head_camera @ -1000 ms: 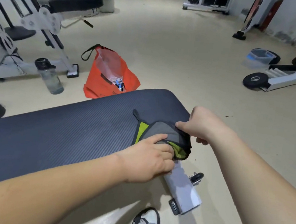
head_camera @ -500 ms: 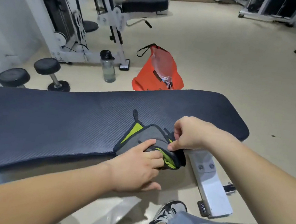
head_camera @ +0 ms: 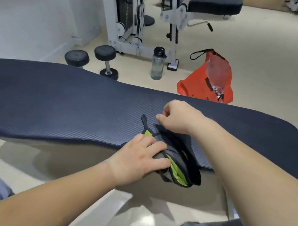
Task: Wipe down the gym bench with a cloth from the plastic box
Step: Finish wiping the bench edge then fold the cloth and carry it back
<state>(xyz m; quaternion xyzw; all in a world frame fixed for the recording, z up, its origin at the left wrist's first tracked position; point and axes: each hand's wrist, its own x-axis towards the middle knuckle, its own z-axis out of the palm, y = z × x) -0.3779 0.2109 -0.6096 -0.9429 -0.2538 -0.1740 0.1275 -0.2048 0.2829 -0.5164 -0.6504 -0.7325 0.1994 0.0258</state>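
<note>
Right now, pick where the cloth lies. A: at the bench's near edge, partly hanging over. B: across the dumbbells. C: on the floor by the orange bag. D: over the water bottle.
A: the cloth sits at the near edge of the bench under the left hand, one end drooping past the edge.

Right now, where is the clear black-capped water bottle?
In the head view the bottle stands on the floor beyond the dark padded bench, between black dumbbells, left, and an orange bag, right.
</note>
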